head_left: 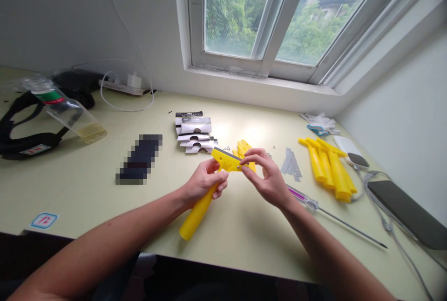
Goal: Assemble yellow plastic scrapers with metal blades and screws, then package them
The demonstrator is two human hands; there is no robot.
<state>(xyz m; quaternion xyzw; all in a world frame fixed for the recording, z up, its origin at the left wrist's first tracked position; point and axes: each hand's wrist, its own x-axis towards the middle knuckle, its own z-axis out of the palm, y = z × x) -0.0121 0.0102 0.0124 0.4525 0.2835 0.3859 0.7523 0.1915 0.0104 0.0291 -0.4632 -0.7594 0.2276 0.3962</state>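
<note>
My left hand (pixel 208 181) is wrapped round the upper handle of a yellow scraper (pixel 197 215), which tilts with its head up and its handle end toward me. A dark blade strip (pixel 226 154) runs along the top of the head. The thumb and fingers of my right hand (pixel 263 170) close on the head's right end, close to a small screw (pixel 238 167). Whether they also pinch something small is hidden. Behind the head lie more yellow plastic pieces (pixel 244 146), partly covered by my right hand.
To the right are grey blades (pixel 291 163), yellow handles (pixel 328 168), a screwdriver (pixel 314 204) and a dark phone-like slab (pixel 408 210) with cables. Folded card sleeves (pixel 195 129) lie at the back. A pixelated dark item (pixel 141 159) and a tilted bottle (pixel 73 110) are left.
</note>
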